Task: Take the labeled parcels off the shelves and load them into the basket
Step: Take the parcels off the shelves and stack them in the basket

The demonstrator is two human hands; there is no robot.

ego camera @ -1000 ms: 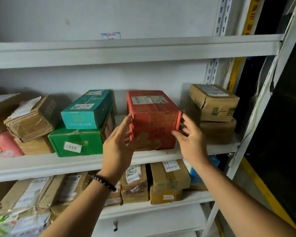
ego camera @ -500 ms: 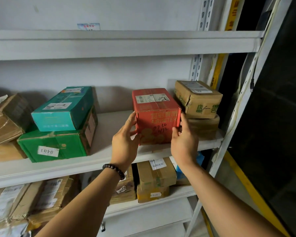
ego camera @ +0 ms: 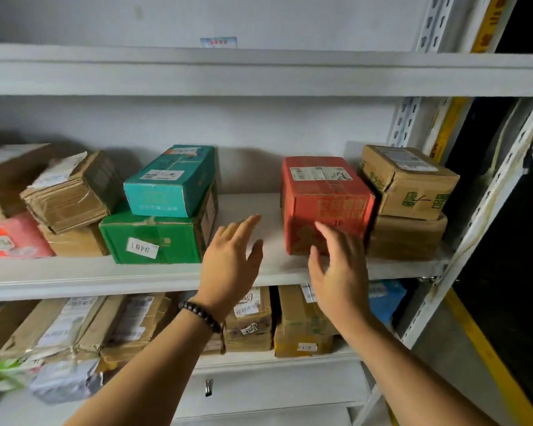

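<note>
Pick-up step: left hand (ego camera: pixel 228 265), right hand (ego camera: pixel 342 272) spread, grip empty, before red box (ego camera: pixel 326 192) on shelf (ego camera: pixel 74 276). Next: clasp sides, lift.

dim indoor light, soft shadows; blurred, bowed edges

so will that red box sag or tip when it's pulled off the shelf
Probably stiff: the red box keeps square edges and flat taped faces. Unlikely to tip, since it sits flat on the shelf. Its cardboard looks matte, so likely not slippery.
</note>
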